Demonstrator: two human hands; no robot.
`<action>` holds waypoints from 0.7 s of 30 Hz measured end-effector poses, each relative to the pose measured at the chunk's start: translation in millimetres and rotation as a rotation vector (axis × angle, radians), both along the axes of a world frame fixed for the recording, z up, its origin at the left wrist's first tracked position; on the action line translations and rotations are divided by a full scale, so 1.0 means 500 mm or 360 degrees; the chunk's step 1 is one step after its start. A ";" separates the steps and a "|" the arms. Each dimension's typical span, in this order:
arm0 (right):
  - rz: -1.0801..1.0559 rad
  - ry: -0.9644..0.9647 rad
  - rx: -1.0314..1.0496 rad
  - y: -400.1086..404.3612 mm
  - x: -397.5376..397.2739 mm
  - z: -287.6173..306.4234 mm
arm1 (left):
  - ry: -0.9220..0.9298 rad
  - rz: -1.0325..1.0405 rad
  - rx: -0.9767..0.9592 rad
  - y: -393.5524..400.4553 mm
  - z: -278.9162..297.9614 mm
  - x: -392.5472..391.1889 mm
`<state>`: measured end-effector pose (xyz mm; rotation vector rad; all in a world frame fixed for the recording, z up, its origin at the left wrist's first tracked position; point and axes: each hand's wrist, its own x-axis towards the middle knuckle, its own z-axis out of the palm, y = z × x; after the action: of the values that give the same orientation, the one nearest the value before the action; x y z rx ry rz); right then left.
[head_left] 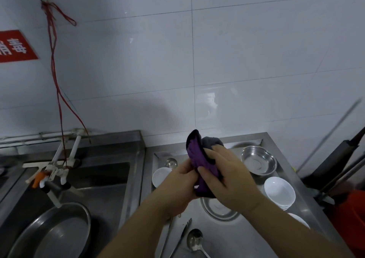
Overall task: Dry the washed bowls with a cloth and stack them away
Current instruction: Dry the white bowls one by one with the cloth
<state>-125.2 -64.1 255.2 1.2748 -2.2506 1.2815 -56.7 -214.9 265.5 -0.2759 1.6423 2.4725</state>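
Both hands raised together above the steel surface [227,238], wrapped round a purple cloth [199,164]. Left hand [177,186] gripping the cloth from the left, thumb laid over its front. Right hand [227,176] clasping it from the right, fingers curled across the purple fabric, a grey fold of the cloth poking up behind the fingertips. Impossible to tell whether a bowl sits inside the bundle.

Directly beneath the hands, a shallow steel dish [219,208] resting on the surface, half hidden by the right wrist. Just left of the left hand, a white bowl [161,176], and beyond it a small steel ladle [171,162]. Beyond the right hand, an empty steel bowl [258,160]. Right of the right wrist, a short stack of white bowls [279,191], with another white rim [299,219] showing nearer, past the forearm. Nearer than the wrists, a spoon [195,240] and a fork [182,236] lying flat.

Well left of the hands, a sink [102,178] holding a large round steel pan [53,232], under a tap [53,178] tied up with red string [54,64].
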 end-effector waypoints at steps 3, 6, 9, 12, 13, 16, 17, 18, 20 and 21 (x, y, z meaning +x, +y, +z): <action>-0.0163 -0.0284 -0.0056 0.003 -0.007 0.017 | 0.0031 -0.0084 -0.0109 -0.002 0.009 0.015; -0.0249 -0.0665 -0.0371 -0.001 -0.022 0.038 | 0.0130 -0.0162 -0.0199 -0.006 0.019 0.021; -0.0200 -0.1215 -0.0744 -0.005 -0.033 0.056 | 0.0210 -0.0216 -0.0288 -0.012 0.038 0.021; -0.0251 -0.1565 -0.0977 -0.004 -0.035 0.062 | 0.0263 -0.0216 -0.0323 -0.013 0.045 0.023; -0.0283 -0.1677 -0.1022 -0.003 -0.034 0.062 | 0.0277 -0.0202 -0.0305 -0.013 0.046 0.024; -0.0295 -0.2055 -0.1163 0.003 -0.028 0.051 | 0.0320 -0.0156 -0.0205 -0.012 0.047 0.024; -0.0283 -0.2152 -0.1208 0.003 -0.023 0.046 | 0.0331 -0.0145 -0.0193 -0.011 0.047 0.024; -0.0279 -0.2220 -0.1249 0.003 -0.020 0.042 | 0.0338 -0.0129 -0.0172 -0.010 0.045 0.022; -0.0259 -0.2356 -0.1307 0.000 -0.011 0.035 | 0.0349 -0.0080 -0.0112 -0.005 0.042 0.019; -0.0222 -0.2450 -0.1324 -0.002 -0.006 0.034 | 0.0356 -0.0058 -0.0096 -0.001 0.040 0.016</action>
<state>-128.1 -65.1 271.9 -0.4189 -1.6861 3.2158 -48.5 -215.5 285.3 0.0258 1.7900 2.5066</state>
